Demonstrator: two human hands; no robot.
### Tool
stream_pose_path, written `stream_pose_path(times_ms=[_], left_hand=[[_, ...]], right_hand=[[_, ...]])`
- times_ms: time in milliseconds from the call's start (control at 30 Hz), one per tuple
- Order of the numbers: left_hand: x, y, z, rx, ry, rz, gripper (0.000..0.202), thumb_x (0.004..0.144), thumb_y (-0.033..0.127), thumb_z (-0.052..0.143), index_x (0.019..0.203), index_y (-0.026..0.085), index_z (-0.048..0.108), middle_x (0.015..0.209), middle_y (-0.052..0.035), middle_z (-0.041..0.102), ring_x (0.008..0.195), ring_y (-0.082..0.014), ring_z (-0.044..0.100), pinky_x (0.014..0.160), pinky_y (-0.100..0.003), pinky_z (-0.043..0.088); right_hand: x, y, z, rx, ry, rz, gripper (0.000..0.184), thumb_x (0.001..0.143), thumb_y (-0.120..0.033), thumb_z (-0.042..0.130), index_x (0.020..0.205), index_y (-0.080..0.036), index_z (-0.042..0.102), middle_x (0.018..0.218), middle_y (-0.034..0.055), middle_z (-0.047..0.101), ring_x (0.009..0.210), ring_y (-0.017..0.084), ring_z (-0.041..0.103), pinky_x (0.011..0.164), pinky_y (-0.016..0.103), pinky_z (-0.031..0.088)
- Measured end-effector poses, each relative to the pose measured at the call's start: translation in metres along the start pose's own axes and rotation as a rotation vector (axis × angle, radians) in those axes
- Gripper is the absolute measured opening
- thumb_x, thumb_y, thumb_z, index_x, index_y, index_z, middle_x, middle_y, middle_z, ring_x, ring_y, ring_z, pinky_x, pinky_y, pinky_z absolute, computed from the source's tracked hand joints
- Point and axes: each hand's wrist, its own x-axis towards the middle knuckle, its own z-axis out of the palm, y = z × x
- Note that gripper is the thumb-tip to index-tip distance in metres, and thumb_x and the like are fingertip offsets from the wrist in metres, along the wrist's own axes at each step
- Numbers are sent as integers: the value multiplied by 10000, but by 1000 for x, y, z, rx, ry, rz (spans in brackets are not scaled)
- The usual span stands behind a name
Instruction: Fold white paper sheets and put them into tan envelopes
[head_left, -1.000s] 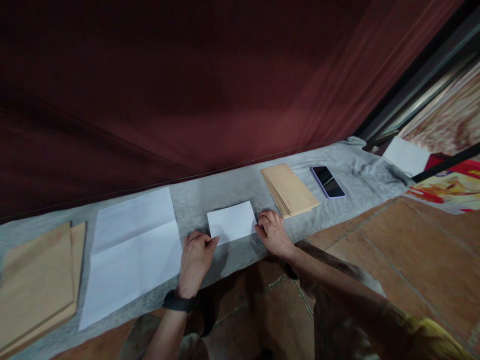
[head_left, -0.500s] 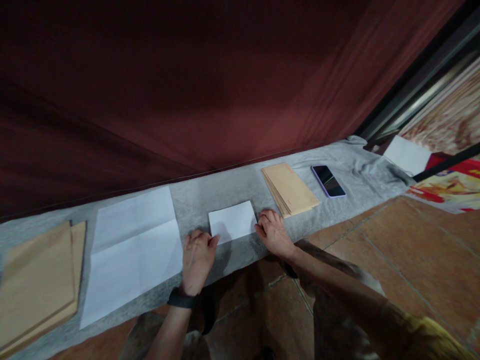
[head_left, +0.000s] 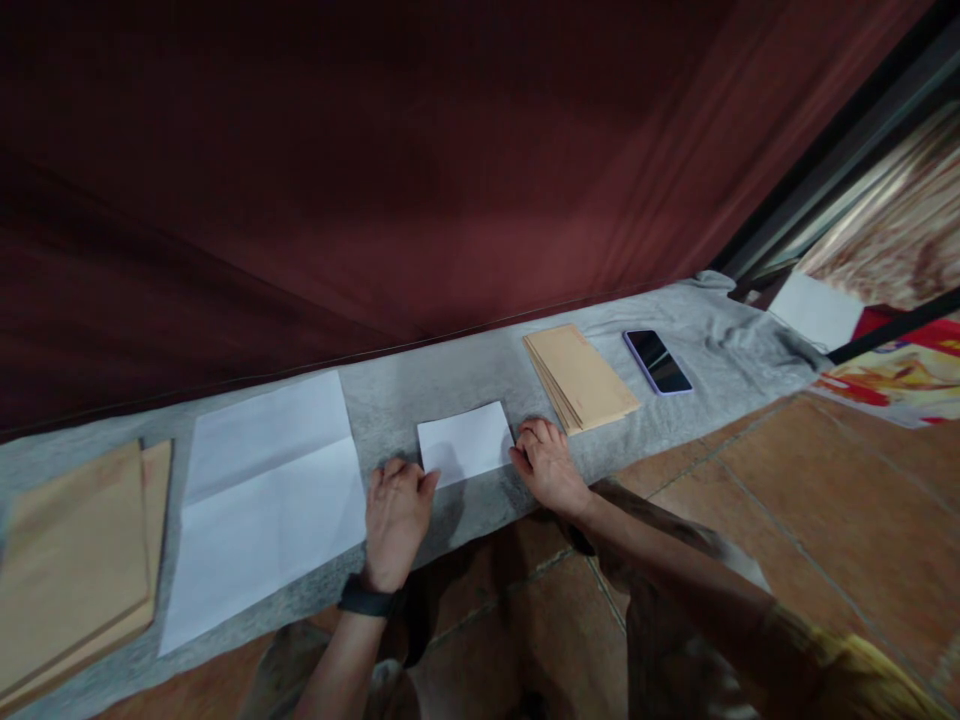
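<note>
A small folded sheet of white paper (head_left: pixel 466 443) lies between my two hands on the grey cloth. My left hand (head_left: pixel 397 515), with a dark band at the wrist, is at its left end. The fingers there are curled and the thumb touches the paper's near left corner. At the right end, my right hand (head_left: pixel 550 466) has its fingers bent and its thumb and fingertips against the edge. The fingertips of both hands are partly hidden. Just beyond my right hand lies a fanned stack of narrow brown envelopes (head_left: pixel 581 375).
A large creased white sheet (head_left: pixel 270 510) lies left of my hands, with bigger brown envelopes (head_left: pixel 75 560) farther left. A phone (head_left: pixel 658 361) rests at the right on the grey cloth (head_left: pixel 442 375). A dark red curtain (head_left: pixel 450 200) hangs along the back edge.
</note>
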Motion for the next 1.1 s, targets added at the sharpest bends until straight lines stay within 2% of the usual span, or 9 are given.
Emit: stream_pose_path(times_ms=[300,467,633,700,800,900,1100], left_hand=[[0,-1,-2,-25,13,-1,353,948,395,448,747,190,654,846,-94,648,867,-267,586,894,-403,416],[-1,-1,-3,-26,16,-3,352,943,406,457,727,202,645,848,-89,651,874,-263,586,891,-394,414],[-1,0,-5,-4,9,-17,350,945,411,458,744,198,651,854,-89,650,872,-263,582,869,-385,420],[-1,1,-5,-1,4,-30,343,940,406,467,738,198,651,863,-91,652,866,-264,582,869,-388,420],[-1,2,-6,-18,4,-30,342,940,401,470,729,199,649,857,-89,653,860,-261,587,882,-393,420],[-1,2,-6,-35,10,-13,341,943,392,470,728,196,648,843,-89,652,864,-262,588,877,-394,426],[-1,1,-6,-29,29,-16,315,939,394,497,733,205,643,826,-77,640,873,-258,586,861,-379,434]], right_hand=[[-1,1,1,27,4,16,72,943,-243,563,974,-184,589,1133,106,592,1057,260,514,925,404,425],[-1,3,3,19,20,-3,283,945,-267,547,1210,-166,565,1244,150,564,1147,291,507,958,438,445],[0,6,5,2,6,-173,458,945,-160,479,1403,-152,481,1511,154,412,1385,304,360,1108,490,372],[0,7,6,-14,-21,-271,495,926,-92,450,1418,-139,482,1554,143,380,1439,293,306,1159,498,326],[0,7,8,-16,-76,-387,530,900,-38,439,1418,-131,496,1548,132,412,1449,256,328,1189,480,313],[0,4,8,-3,-103,-435,489,928,-72,451,1413,-114,504,1505,138,475,1425,240,384,1197,468,321],[-4,-12,12,39,-83,-458,440,995,-261,496,1418,-139,517,1483,139,507,1399,248,433,1181,475,362]])
